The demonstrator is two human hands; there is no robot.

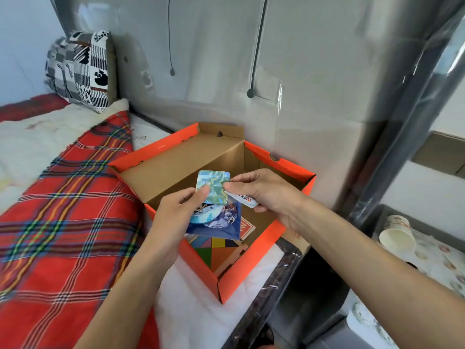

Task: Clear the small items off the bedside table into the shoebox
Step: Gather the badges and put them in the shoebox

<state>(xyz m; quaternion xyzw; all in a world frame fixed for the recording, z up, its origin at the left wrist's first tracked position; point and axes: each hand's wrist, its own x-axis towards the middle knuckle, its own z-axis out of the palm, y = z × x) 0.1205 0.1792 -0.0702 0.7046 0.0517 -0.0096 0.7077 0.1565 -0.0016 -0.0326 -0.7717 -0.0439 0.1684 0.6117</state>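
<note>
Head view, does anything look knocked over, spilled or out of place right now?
Yes: the paper cup on the patterned table at the right lies on its side, its open mouth turned toward the camera. No spill shows around it. Nothing else stands out.

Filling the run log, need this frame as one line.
stage: filling shoebox | left hand: pinches shiny card | right hand: holds white packet | both hands above open box | in box: coloured puzzle

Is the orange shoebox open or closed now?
Open. The shoebox has its lid swung back, and its brown inside shows, with a coloured board on the bottom.
</note>
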